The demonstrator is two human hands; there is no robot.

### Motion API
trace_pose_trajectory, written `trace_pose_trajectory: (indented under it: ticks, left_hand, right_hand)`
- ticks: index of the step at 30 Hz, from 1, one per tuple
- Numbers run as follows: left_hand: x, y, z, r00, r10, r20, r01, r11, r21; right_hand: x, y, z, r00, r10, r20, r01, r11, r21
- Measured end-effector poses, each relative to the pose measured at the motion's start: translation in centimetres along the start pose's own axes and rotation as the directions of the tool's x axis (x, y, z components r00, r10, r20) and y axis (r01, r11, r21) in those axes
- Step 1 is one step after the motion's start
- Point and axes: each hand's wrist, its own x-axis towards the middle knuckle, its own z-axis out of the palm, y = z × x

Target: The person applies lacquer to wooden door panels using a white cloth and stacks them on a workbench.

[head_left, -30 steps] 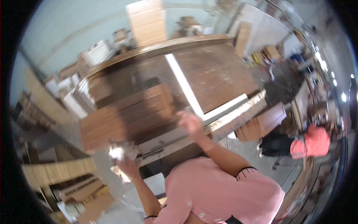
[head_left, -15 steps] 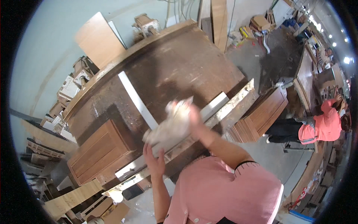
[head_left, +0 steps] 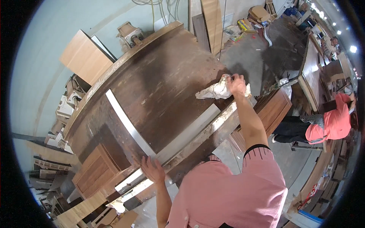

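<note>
A crumpled white rag (head_left: pixel 215 89) lies against the brown worktable (head_left: pixel 171 68) near its right end. My right hand (head_left: pixel 237 85) has its fingers closed on the rag, with the arm stretched out. Close to the front edge, my left hand (head_left: pixel 153 170) is open with fingers spread, over the white strip (head_left: pixel 190 131) that runs along that edge. Whether it presses on the strip I cannot tell. A second white strip (head_left: pixel 127 121) crosses the tabletop and meets the first just by my left fingers.
Brown panelled doors (head_left: pixel 95 171) sit at the table's left end; more panelled doors (head_left: pixel 274 107) are stacked beyond its right end. A raised ledge (head_left: pixel 121 57) borders the far side, with a light wooden board (head_left: pixel 86 57) behind. A co-worker (head_left: pixel 327 123) stands at the right.
My right hand has swept the rag rightward, away from my left hand, toward the table's right end. My left hand has come down to the front edge. The view has shifted a little.
</note>
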Motion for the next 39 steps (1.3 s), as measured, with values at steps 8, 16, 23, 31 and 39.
trace_pose_trajectory:
  ticks: [8,16,23,31,39]
  left_hand:
    - [0.0,0.0,0.3,0.998,0.009,-0.055,-0.007,0.999,0.033]
    - [0.1,0.4,0.7,0.997,0.043,-0.071,-0.04,0.998,0.041]
    - [0.2,0.1,0.8,0.997,0.051,-0.057,-0.05,0.999,0.018]
    - [-0.6,-0.2,0.3,0.999,0.049,0.017,-0.05,0.998,0.026]
    - [-0.8,-1.3,0.3,0.994,0.097,-0.042,-0.097,0.995,-0.007]
  right_hand:
    - [-1.8,3.3,-3.4,0.992,0.008,-0.129,0.092,0.66,0.745]
    - [-12.0,14.7,5.5,0.837,0.52,0.171,-0.376,0.319,0.87]
    - [-13.3,15.7,1.6,0.938,0.33,-0.101,-0.086,0.506,0.858]
    - [-19.8,26.0,-2.3,0.607,0.771,-0.192,-0.703,0.634,0.323]
    - [-23.2,32.0,-1.5,0.678,0.735,0.023,-0.668,0.602,0.437]
